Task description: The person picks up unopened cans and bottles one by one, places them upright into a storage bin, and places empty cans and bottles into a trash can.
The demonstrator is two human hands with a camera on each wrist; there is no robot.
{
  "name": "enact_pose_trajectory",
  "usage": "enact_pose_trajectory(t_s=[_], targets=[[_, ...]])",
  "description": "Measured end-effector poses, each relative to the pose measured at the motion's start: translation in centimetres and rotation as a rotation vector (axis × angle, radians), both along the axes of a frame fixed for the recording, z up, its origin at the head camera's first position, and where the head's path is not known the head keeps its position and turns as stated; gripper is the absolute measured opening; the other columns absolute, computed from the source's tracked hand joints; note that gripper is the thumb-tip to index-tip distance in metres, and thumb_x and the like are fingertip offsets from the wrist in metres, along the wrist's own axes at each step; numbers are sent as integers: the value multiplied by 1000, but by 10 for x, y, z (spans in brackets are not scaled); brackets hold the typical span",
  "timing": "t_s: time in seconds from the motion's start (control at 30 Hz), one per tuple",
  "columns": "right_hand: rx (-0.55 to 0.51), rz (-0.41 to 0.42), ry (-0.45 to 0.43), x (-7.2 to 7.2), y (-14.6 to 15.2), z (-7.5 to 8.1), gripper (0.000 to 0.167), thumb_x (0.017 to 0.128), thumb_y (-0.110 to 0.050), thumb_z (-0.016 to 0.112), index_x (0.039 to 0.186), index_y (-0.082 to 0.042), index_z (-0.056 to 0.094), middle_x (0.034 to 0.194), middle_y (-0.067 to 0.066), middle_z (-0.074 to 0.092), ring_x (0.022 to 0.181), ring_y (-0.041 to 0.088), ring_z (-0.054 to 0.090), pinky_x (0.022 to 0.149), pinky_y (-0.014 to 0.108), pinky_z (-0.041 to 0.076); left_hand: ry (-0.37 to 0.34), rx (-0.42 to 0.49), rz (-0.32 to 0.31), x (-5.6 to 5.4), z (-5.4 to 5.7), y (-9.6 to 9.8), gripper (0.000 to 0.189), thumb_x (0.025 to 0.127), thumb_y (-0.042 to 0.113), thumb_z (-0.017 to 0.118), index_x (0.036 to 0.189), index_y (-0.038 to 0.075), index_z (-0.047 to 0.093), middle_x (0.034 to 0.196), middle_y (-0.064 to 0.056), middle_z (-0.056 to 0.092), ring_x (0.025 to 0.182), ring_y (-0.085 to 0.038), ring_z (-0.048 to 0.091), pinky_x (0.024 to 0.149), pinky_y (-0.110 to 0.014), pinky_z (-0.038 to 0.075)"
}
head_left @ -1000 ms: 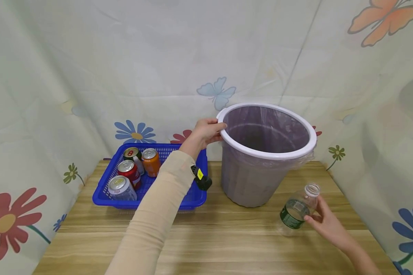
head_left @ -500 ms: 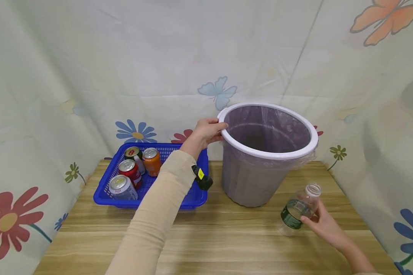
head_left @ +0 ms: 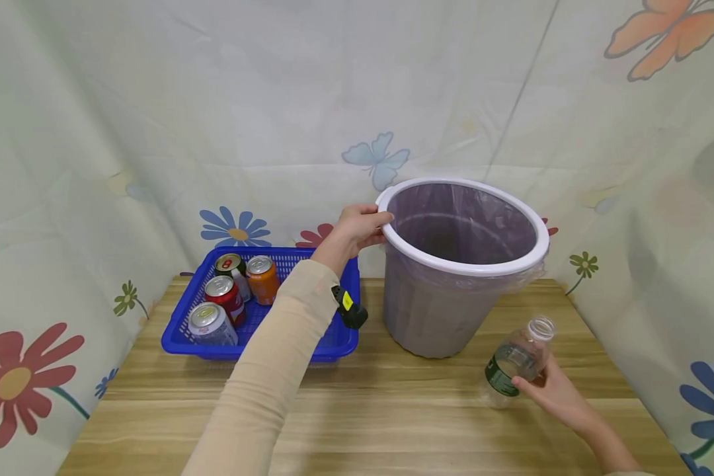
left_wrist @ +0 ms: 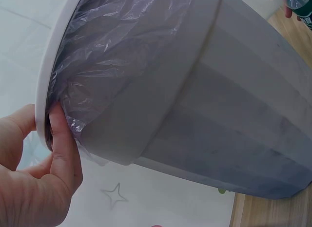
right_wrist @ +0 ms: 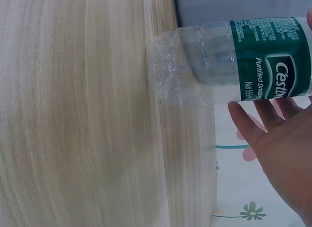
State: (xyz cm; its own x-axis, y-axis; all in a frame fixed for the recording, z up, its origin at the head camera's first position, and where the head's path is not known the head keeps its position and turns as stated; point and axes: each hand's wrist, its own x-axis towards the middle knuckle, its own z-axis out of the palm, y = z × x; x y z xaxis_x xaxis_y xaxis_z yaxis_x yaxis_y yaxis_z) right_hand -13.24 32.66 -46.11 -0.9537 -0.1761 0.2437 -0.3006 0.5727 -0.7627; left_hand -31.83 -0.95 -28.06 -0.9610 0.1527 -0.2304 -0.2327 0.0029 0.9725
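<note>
A grey trash can [head_left: 434, 311] with a white rim [head_left: 478, 270] and a clear liner [left_wrist: 122, 56] stands on the table. My left hand [head_left: 357, 231] grips its rim on the left side; the left wrist view shows the fingers [left_wrist: 63, 144] under the rim and the thumb over it. Toward the right, a clear plastic bottle [head_left: 514, 363] with a green label [right_wrist: 270, 59] stands upright on the tabletop, uncapped. My right hand [head_left: 562, 396] holds the bottle, thumb in front at the label and fingers on the far side, partly hidden.
Left of the can is a blue plastic basket [head_left: 333, 347] holding several drink cans, among them an orange can [head_left: 263, 284] and a red can [head_left: 226, 301]. The wooden table [head_left: 404, 423] backs onto a flowered curtain [head_left: 274, 119], which also hangs at both sides.
My right thumb has slid a little leftward across the bottle's label. The bottle, the trash can and my left hand look unmoved.
</note>
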Motion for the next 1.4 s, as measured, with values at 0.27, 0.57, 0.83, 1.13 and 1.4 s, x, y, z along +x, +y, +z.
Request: enact_pose_trajectory(t_s=[0.27,0.57,0.83,1.13,1.4], targets=[[-62,10,-16,-1,-2,-3,69,83,2,62,137,1,19,123,33,41,100,-16,42,75,12,46,-2,12,-3,-1,-1,0,45,84,15,66,126,6,53,98,-10,63,75,-16,62,72,-28,56],[-48,-14,12,-2,-2,-6,70,82,2,64,139,-2,23,123,17,43,100,-14,44,75,14,47,-2,5,0,-1,-1,-1,45,84,16,66,126,6,53,100,-11,62,77,-17,63,72,-28,56],[-33,-57,23,-3,-1,-6,70,81,1,65,138,-2,24,122,27,45,98,-15,43,75,12,45,0,-9,-1,-1,-1,0,43,85,16,66,125,6,54,99,-10,62,76,-17,62,72,-28,56],[-67,-54,61,-3,3,-3,65,82,4,63,136,-2,27,115,-24,40,98,-13,46,73,12,46,-6,-6,3,1,0,-1,44,85,16,66,126,7,53,99,-10,62,76,-17,63,72,-28,56],[-76,-38,76,-5,9,0,66,81,6,63,135,-2,27,115,-26,40,98,-14,45,74,9,45,-2,-3,-1,1,1,0,43,85,16,66,125,6,54,96,-10,62,74,-16,63,70,-27,56]])
